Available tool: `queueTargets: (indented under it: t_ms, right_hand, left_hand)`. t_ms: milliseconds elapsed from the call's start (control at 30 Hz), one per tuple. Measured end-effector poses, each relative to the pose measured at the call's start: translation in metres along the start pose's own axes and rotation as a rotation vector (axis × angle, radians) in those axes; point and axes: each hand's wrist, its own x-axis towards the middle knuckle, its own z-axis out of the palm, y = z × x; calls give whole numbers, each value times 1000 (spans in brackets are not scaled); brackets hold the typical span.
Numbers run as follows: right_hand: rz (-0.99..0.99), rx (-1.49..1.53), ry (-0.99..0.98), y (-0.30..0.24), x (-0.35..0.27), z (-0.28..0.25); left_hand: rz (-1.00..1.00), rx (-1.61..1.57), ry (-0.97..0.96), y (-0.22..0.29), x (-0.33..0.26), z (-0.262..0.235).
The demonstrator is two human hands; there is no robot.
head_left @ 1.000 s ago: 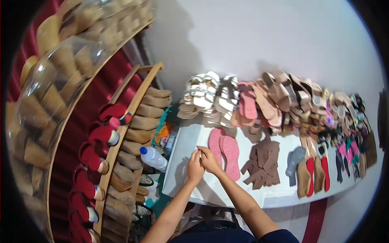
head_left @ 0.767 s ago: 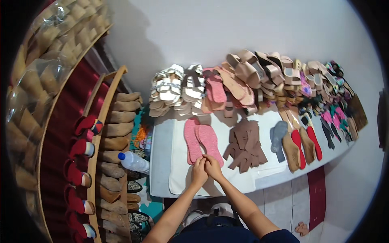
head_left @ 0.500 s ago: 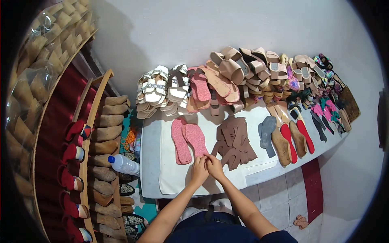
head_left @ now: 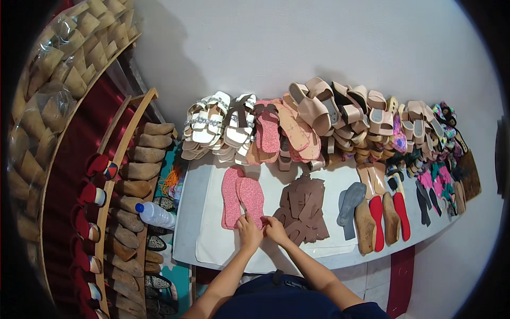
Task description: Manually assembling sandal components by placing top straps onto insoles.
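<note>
Two pairs of pink speckled insole pieces lie in front of me on a white sheet. The left pink insole (head_left: 230, 194) lies partly under the right pink insole (head_left: 249, 198). My left hand (head_left: 248, 234) grips the near end of the right one, its fingertips over the edge. My right hand (head_left: 275, 232) is closed at the same insole's lower right edge, its fingers curled and partly hidden. Just right of it lies a heap of brown cut strap pieces (head_left: 304, 207).
White sandals (head_left: 207, 125) and beige sandals (head_left: 313, 109) are piled along the table's back. At right lie a grey sole (head_left: 351, 202), wooden shoe lasts (head_left: 365, 226) and red insoles (head_left: 376, 218). On the left stand a water bottle (head_left: 156, 215) and a rack of lasts (head_left: 135, 187).
My hands, close together at the insole's near end before, are now further apart, the left one further onto the insole. The whole view has shifted slightly.
</note>
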Motion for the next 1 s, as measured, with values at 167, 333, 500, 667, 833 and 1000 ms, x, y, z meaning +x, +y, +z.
queueTargets:
  t_ms: [167,333,500,667,833,1000]
  right_hand:
    - [-18,76,-141,5,7,-15]
    - [9,159,-223,9,8,-24]
    - [31,185,-238,0,1,-38]
    - [14,249,-215,-11,2,-42]
    - [-56,572,-169,-43,-5,-43]
    - [-36,732,0,-55,-9,-42]
  left_hand:
    - [-37,103,-52,10,9,-5]
    - [-117,184,-257,21,21,-16]
    - [-185,56,-180,18,13,-18]
    - [-290,-755,-272,8,6,-38]
    - [-530,-1817,-557,6,-3,-70]
    - [-540,-1869,-702,-11,-8,-61]
